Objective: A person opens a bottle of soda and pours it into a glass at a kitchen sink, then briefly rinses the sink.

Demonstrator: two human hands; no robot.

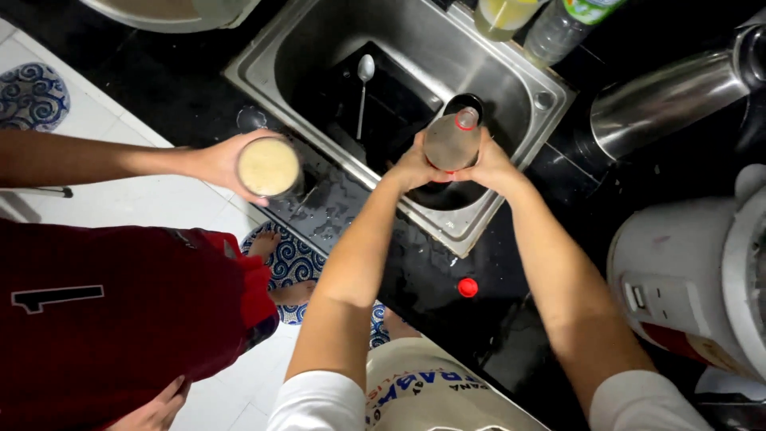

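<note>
Landmark: sink (511, 76), steel, set in a black counter (431, 279).

Nearest the camera: 2 bare forearms in white sleeves, reaching up to the sink's near edge. Red cap (467, 287) lies loose on the counter, just short of the sink's near corner, between the 2 arms and touching neither.

Left hand (411, 169) and right hand (493, 166) are both wrapped closed around 1 clear bottle (452, 142), left palm on its left side, right palm on its right. The bottle is held over the sink's near edge, long axis roughly upright and pointing at the camera, open neck with a red ring on top. Contents look pale brown and cloudy. Neither hand is nearer; they sit level, the bottle dead centre between them. A label is not readable from this angle.

Left of the sink: another person in a red shirt holds a glass (269, 167) of pale beige liquid over the wet counter; their hand (217, 164) grips it from the far side.

In the sink: a dark tray with 1 spoon (363, 92) lying handle-down, and a dark round bowl (463, 104) partly hidden behind the bottle.

Beyond the sink: 2 plastic bottles (550, 32) on the back rim, 1 yellowish, 1 clear with a green label.

Right of the sink: steel pot (662, 100) on its side, white cooker (694, 271) with a red band low down.
</note>
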